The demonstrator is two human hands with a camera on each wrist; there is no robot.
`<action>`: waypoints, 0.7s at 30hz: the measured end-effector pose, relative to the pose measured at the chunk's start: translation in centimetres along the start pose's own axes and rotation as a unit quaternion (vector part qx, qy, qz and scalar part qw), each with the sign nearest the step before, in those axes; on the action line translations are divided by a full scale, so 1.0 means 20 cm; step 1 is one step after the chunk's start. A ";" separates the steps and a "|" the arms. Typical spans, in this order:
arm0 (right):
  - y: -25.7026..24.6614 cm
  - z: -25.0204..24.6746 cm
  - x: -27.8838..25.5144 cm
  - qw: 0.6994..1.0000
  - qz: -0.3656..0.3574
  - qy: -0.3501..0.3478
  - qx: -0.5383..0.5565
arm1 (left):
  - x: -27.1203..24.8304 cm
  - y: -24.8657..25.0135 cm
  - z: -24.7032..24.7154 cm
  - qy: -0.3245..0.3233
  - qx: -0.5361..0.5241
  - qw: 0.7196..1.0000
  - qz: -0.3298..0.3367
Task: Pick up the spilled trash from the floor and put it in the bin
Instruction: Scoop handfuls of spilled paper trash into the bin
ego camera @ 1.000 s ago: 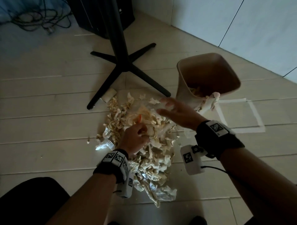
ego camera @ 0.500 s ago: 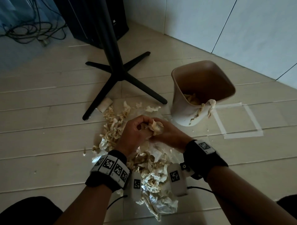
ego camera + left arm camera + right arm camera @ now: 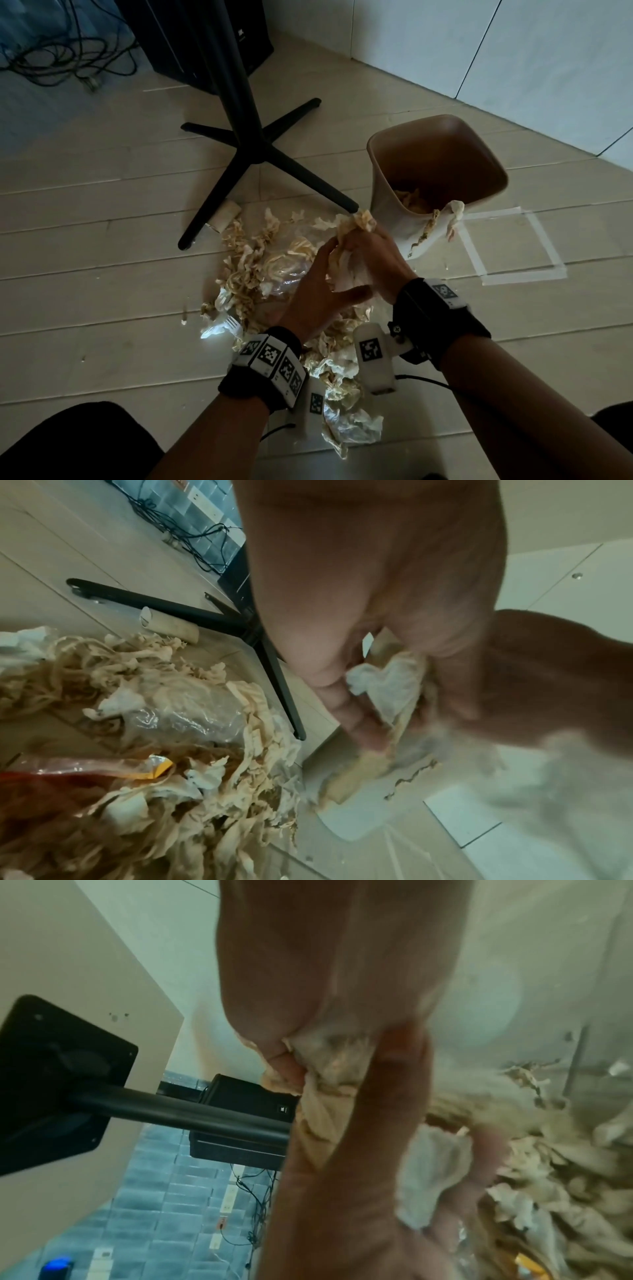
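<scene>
Crumpled paper wad [image 3: 351, 236] now sits between your two hands, lifted off the pile; half a second ago both hands were still bunching it low over the heap. Your left hand [image 3: 320, 284] cups it from the near side, thumb under, your right hand [image 3: 380, 260] curls round the far side, so both are clamped on the one wad. It hangs just beside the bin [image 3: 445, 150], not yet over the rim. Bin stands upright with some scraps inside and strips draped over its near wall. Most of the trash pile [image 3: 253, 270] is on the floor, cardboard tube [image 3: 226, 216] by the black stand leg [image 3: 212, 209]. Carry it over and drop; many loads left, I judge.
</scene>
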State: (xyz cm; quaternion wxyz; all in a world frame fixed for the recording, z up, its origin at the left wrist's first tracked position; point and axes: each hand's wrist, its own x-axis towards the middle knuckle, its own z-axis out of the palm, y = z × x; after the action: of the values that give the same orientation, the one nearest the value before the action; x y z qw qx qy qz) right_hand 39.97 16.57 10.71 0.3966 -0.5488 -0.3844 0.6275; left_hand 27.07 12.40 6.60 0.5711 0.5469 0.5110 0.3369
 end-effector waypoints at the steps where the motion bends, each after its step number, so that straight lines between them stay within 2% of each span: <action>1: 0.01 -0.01 0.00 1.000 -0.004 -0.009 -0.006 | 0.01 0.01 0.00 0.028 -0.010 1.000 0.003; 4: 0.03 -0.01 0.00 0.999 -0.007 -0.039 -0.021 | 0.04 0.03 -0.04 0.117 -0.003 0.993 -0.002; 7: 0.05 -0.01 -0.03 0.994 -0.006 -0.096 -0.042 | 0.06 0.05 -0.07 0.174 0.026 0.984 0.013; 10: 0.07 -0.02 -0.04 0.985 0.098 -0.141 -0.025 | 0.09 0.05 -0.07 0.200 0.029 0.979 0.026; 12: 0.08 -0.04 -0.04 0.979 0.138 -0.151 0.014 | 0.10 0.04 -0.07 0.192 0.047 0.980 0.036; 18: 0.03 -0.10 0.01 0.991 0.079 -0.102 0.024 | 0.11 -0.02 -0.08 0.081 0.054 0.995 0.015; 21: 0.05 -0.11 0.02 0.996 0.055 -0.059 0.031 | 0.11 -0.01 -0.06 0.042 -0.001 0.999 -0.021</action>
State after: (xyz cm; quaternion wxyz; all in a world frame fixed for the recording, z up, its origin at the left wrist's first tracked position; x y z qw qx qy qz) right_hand 42.05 16.58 9.50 0.3548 -0.5190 -0.3567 0.6910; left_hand 26.39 14.74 6.15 0.5571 0.5207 0.5456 0.3476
